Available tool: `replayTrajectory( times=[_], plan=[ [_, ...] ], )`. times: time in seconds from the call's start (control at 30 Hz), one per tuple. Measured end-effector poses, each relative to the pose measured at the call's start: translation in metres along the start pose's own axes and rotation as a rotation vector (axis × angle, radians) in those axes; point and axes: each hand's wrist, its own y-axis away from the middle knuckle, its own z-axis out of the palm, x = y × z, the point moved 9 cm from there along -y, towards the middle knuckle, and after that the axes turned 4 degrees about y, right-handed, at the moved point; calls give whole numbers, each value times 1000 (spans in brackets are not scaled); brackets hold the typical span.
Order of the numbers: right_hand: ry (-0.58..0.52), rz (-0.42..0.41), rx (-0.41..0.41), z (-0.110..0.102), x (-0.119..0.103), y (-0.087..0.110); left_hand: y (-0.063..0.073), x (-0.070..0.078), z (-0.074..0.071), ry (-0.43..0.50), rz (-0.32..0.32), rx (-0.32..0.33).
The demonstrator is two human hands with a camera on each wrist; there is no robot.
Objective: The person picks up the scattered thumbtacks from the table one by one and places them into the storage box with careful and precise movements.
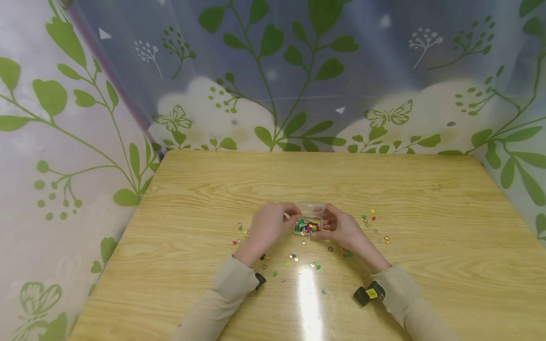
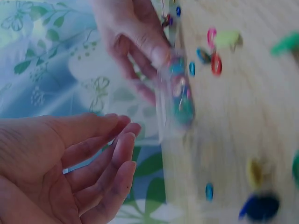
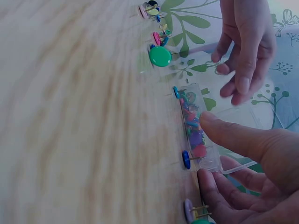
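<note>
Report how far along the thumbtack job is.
Done, it seems: many thumbtacks already lie in the clear box. In hand: the right hand grips the box; the left hand is close by, apparently holding nothing. Remaining, probably: gathering the loose tacks scattered on the table and closing the raised lid.

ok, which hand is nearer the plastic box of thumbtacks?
Right. The right hand grips the plastic box at its right end; the left hand is off the box's left end, its fingers near the open lid. Lid contact is unclear.
</note>
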Motion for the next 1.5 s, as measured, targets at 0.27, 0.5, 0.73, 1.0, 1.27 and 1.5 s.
replayTrajectory(
  times=[0.27, 0.5, 0.73, 1.0, 1.27, 1.5],
  plan=[
    [12, -4, 2, 0, -1, 0, 13, -36, -40, -21, -125, 116],
    [-4, 5, -2, 0, -1, 1, 30, -77, -66, -57, -197, 189],
    [-24, 27, -5, 1, 2, 1, 41, -111, -64, -93, -285, 97],
    [-16, 39, -10, 2, 2, 1, 45, -124, -55, -142, -350, 18],
    [-11, 25, -10, 2, 2, 1, 43, -121, -62, -148, -331, 113],
    [-7, 21, -10, 3, 2, 0, 37, -95, -56, -125, -253, 124]
  ],
)
